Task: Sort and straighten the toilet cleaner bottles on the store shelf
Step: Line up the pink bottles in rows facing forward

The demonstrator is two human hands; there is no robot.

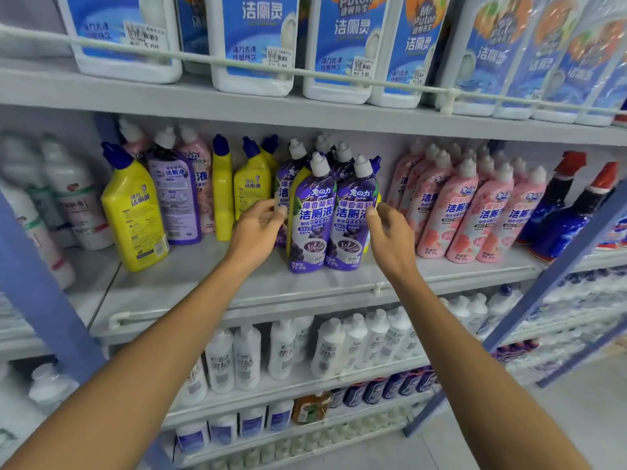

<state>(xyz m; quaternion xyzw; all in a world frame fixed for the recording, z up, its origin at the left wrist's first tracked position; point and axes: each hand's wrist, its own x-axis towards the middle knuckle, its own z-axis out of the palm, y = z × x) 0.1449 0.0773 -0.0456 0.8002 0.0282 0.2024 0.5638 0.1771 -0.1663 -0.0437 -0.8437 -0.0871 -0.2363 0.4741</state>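
Note:
Two purple toilet cleaner bottles [330,218] with white caps stand side by side at the front of the middle shelf [203,286], more purple ones behind them. My left hand [259,228] touches the left side of this group, fingers slightly curled. My right hand [386,232] rests its fingertips on the right bottle's side. Neither hand clasps a bottle. Yellow bottles [135,212] with blue caps stand to the left, one lone purple bottle [174,195] among them. Pink bottles [475,212] stand in rows to the right.
Large white and blue jugs [254,45] fill the upper shelf behind a rail. Blue spray bottles [563,212] with red triggers stand at far right. White bottles [281,351] line the lower shelves. Blue shelf uprights [44,286] frame the left and right sides.

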